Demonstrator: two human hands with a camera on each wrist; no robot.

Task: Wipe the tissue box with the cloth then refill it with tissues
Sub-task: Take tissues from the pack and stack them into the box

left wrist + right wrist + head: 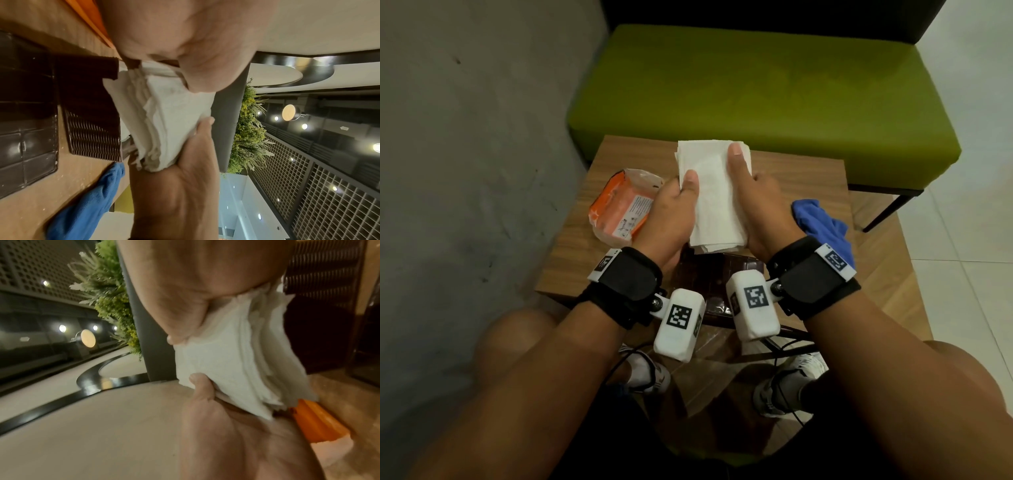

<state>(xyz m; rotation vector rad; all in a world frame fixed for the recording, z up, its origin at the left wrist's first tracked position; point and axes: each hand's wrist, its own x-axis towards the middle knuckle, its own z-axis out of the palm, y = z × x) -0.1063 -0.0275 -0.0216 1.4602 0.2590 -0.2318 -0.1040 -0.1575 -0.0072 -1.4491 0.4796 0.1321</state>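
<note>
A thick stack of white tissues (714, 195) (164, 113) (232, 356) is held in the air between both hands, just above the table. My left hand (678, 198) (185, 40) grips its left edge, thumb on top. My right hand (753, 192) (195, 288) grips the right edge, thumb lying along the top sheet. Below the stack, toward me, sits the dark brown tissue box (705, 277) (92, 113) with woven sides, largely hidden by my wrists in the head view. The crumpled blue cloth (822, 222) (92, 194) lies on the table at the right.
An opened orange tissue wrapper (623, 205) (316, 420) lies left of my hands on the small wooden table (808, 178). A dark stitched panel (26, 113) lies flat beside the box. A green bench (756, 92) stands behind the table, a grey wall at the left.
</note>
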